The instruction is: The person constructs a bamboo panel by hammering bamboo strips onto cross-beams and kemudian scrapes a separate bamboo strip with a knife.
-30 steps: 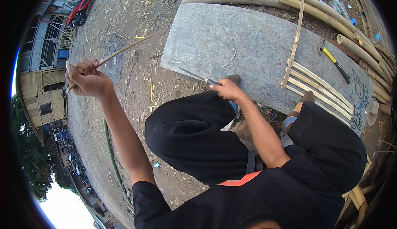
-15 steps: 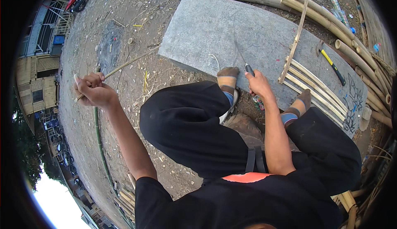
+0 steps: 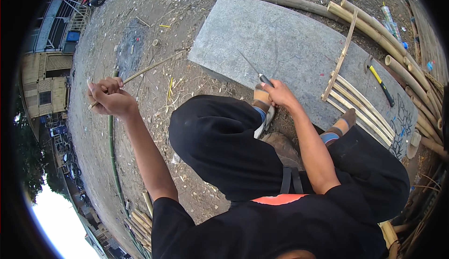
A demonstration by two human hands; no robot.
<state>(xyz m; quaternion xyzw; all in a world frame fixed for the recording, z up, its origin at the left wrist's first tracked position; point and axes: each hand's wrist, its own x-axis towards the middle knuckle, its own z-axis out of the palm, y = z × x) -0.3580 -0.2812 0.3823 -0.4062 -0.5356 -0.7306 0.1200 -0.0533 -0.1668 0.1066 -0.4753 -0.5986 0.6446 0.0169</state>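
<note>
My left hand (image 3: pixel 112 97), out at the left, is closed around a thin bamboo strip (image 3: pixel 152 66). The strip slants up to the right, its far end close to the left corner of a grey concrete slab (image 3: pixel 252 25). In my right hand (image 3: pixel 282 95) is the dark handle of a knife (image 3: pixel 252 66), over the slab's near edge beside my foot. Its long blade points up and left, apart from the strip. Several pale split bamboo strips (image 3: pixel 362 102) lie on the slab at the right, with a flat wooden piece (image 3: pixel 341 55) across their far ends.
A hammer with a yellow and black handle (image 3: pixel 381 85) lies on the slab's right part. Bamboo poles (image 3: pixel 367 30) line its far right side. More cut bamboo (image 3: pixel 140 226) lies at lower left by a long green pole (image 3: pixel 113 161). Litter and chips dot the dirt ground.
The knife has swung leftward, its blade now slanting more to the left. My right hand has shifted slightly left over the slab. My left hand still grips the strip, and the whole view has shifted somewhat.
</note>
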